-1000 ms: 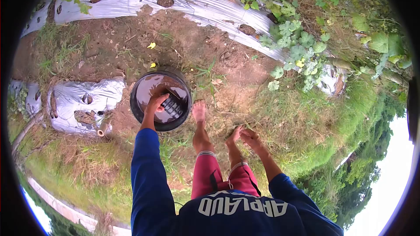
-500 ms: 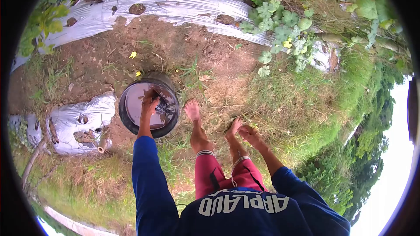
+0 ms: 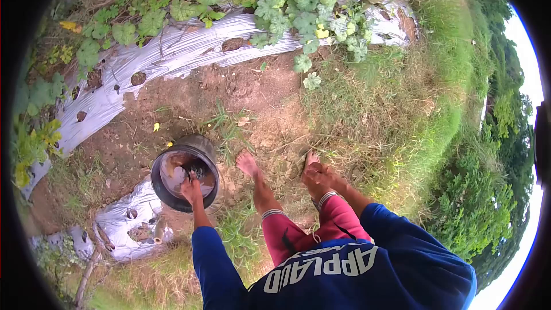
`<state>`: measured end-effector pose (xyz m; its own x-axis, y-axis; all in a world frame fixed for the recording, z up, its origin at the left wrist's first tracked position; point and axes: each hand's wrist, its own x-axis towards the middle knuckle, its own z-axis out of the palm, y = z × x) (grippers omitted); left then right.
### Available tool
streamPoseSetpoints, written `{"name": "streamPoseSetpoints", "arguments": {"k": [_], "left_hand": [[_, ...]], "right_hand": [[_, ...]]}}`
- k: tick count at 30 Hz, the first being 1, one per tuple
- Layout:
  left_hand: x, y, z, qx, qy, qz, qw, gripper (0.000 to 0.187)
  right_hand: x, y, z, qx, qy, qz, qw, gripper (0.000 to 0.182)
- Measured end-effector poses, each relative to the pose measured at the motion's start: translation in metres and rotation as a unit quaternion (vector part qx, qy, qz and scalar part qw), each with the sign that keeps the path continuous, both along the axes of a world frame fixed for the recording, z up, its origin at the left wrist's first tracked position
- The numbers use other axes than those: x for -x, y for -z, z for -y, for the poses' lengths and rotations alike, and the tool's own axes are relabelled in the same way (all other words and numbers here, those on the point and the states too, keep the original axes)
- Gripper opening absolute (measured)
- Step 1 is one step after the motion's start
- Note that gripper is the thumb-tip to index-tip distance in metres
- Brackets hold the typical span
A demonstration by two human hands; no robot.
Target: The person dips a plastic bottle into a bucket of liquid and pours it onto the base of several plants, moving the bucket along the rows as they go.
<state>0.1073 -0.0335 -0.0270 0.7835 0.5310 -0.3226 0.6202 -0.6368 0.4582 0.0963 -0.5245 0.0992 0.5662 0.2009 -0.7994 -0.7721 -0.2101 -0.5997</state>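
Observation:
A black bucket (image 3: 201,144) of murky brown water stands on the soil at left. Inside its rim, my left hand (image 3: 191,190) has its fingers closed round a dark, wet-looking object (image 3: 197,170) at the water; its kind does not show. My right hand (image 3: 319,175) hangs by my right lower leg, over the bare foot. Its fingers are loosely bent, and nothing shows in them.
Silvery plastic mulch (image 3: 178,57) with planting holes runs across the back, leafy vines (image 3: 304,20) over it. Another mulch sheet (image 3: 117,218) lies left of the bucket, near a short pipe-like piece (image 3: 158,233) and a dry branch (image 3: 86,275). Tall grass (image 3: 445,86) grows at right.
My left hand has drawn back toward the bucket's near rim, with the dark object still at its fingertips. My right hand has moved closer to my leg. The whole view has turned.

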Motion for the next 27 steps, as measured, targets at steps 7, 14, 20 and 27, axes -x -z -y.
{"name": "streamPoseSetpoints", "arguments": {"k": [7, 14, 20, 27], "left_hand": [[0.004, -0.102, 0.036, -0.149, 0.078, 0.022, 0.986, 0.051], [-0.005, -0.245, 0.157, -0.21, 0.129, 0.119, 0.962, 0.047], [-0.032, -0.258, 0.219, -0.213, 0.151, -0.035, 0.965, 0.052], [-0.1, -0.253, 0.361, -0.195, 0.259, 0.09, 0.942, 0.042]], "right_hand": [[0.047, 0.02, 0.113, -0.038, 0.036, 0.125, 0.991, 0.035], [0.104, 0.011, 0.287, 0.097, 0.085, -0.002, 0.992, 0.036], [0.183, 0.021, 0.421, 0.175, 0.14, 0.149, 0.963, 0.031], [0.224, 0.043, 0.521, 0.197, 0.127, 0.223, 0.946, 0.028]]}}
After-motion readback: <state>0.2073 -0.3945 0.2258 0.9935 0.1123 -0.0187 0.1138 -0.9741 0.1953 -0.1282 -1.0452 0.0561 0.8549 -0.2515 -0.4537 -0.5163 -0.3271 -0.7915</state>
